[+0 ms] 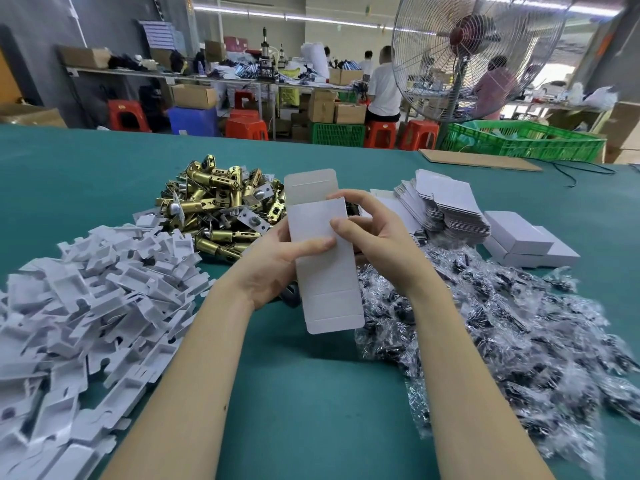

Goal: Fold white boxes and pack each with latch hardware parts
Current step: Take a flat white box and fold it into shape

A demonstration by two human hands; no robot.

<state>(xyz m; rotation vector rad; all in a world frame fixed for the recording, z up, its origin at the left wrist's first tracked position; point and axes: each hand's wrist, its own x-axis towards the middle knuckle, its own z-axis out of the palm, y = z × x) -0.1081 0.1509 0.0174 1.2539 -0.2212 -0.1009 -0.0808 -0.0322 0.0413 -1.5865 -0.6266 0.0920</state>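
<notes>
Box-forming step, judging by the flaps. Both hands clamped on 1 white box (323, 258), held above the green table (311, 393) – left hand (277, 268) gripping the left edge with thumb across the face, right hand (374, 237) curled round the right side near the top. Top flap (310, 185) standing open, bottom flap untucked. Nothing visibly packed yet. Next move likely: tuck 1 end shut, then reach for a latch from the brass pile (221, 206) – just beyond the left hand. White inserts (86, 299) at left, bagged parts (502, 323) at right, flat blanks (446, 206) and finished boxes (530, 240) beyond.
</notes>
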